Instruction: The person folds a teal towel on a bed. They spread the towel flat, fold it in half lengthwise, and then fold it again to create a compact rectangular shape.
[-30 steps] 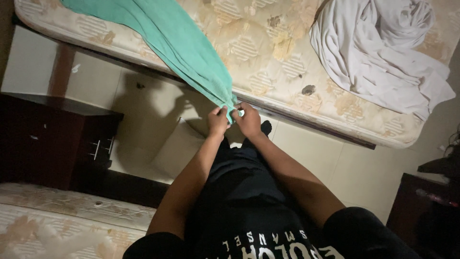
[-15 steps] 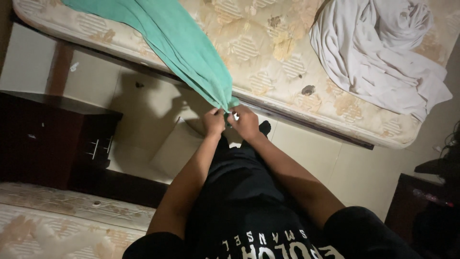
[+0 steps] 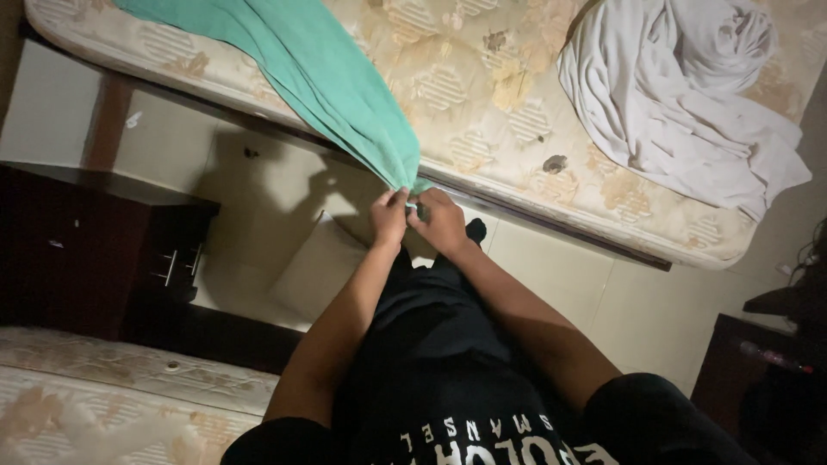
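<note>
Both hands pinch one corner of the green cloth at the mattress edge.
Left hand (image 3: 390,215) and right hand (image 3: 441,220), grips pressed together on the green cloth (image 3: 327,77), which trails across the mattress (image 3: 482,95) beside a white sheet (image 3: 680,103).

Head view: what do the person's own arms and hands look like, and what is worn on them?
Both forearms are bare down to the left hand and right hand. Short black sleeves end above the elbows. No gloves, watch or rings are visible in the dim light. The fingers are uncovered.
</note>
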